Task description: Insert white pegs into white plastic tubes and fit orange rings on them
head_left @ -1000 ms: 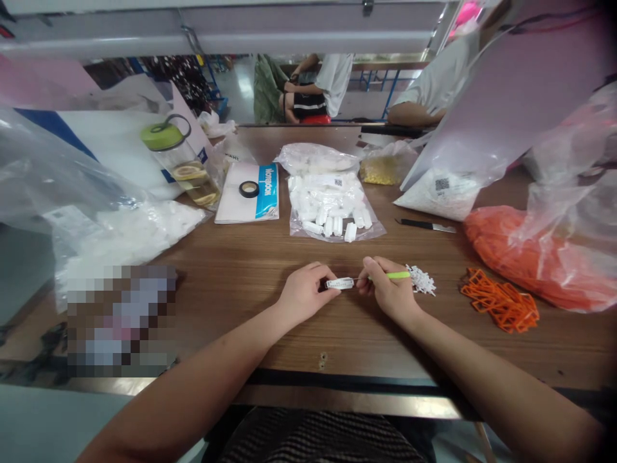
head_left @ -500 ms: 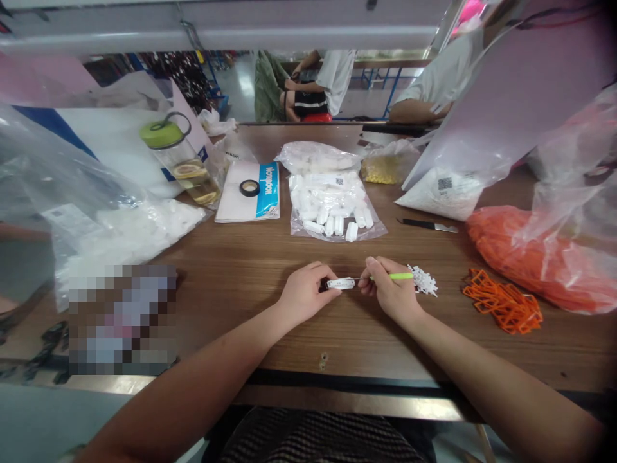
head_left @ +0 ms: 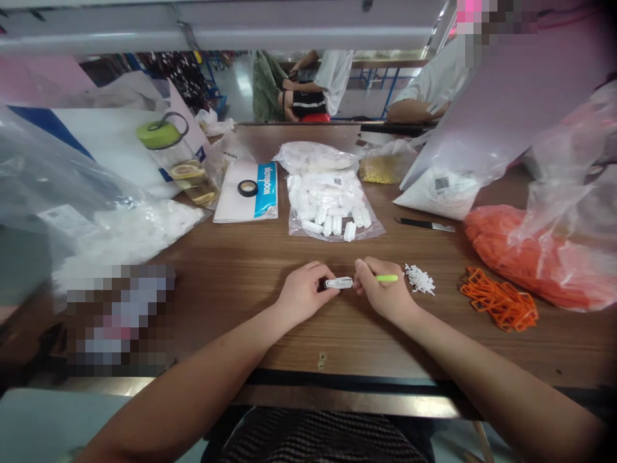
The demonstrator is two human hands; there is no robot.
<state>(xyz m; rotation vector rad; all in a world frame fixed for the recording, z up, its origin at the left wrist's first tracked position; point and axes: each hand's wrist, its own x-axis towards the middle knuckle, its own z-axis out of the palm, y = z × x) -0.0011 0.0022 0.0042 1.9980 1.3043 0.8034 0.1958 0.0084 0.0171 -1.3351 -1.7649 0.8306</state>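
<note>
Between the thumb and fingers of my left hand (head_left: 304,294) is a small white plastic housing (head_left: 340,283) with a row of tiny slots or marks along it. My right hand (head_left: 388,297) is closed in a pen-like grip on a thin-shafted tool with a lime-green handle (head_left: 387,278). Its tip is hidden by my fingers, right beside the housing's right end; I cannot tell whether it touches. Just right of that hand lies a heap of tiny white pieces (head_left: 419,279). Farther right, orange rectangular frames (head_left: 500,299) lie in a loose pile.
A clear bag of white housings (head_left: 332,199) lies ahead, beside a notebook (head_left: 245,193) carrying a tape roll (head_left: 247,188). A lemon-water bottle (head_left: 178,161) leans left. A knife (head_left: 427,224) and an orange-filled bag (head_left: 535,257) are right. People sit beyond the table.
My right hand has moved left, closer to the white housing, and the tool's metal shaft, visible before, is now hidden. My left hand keeps its hold on the housing.
</note>
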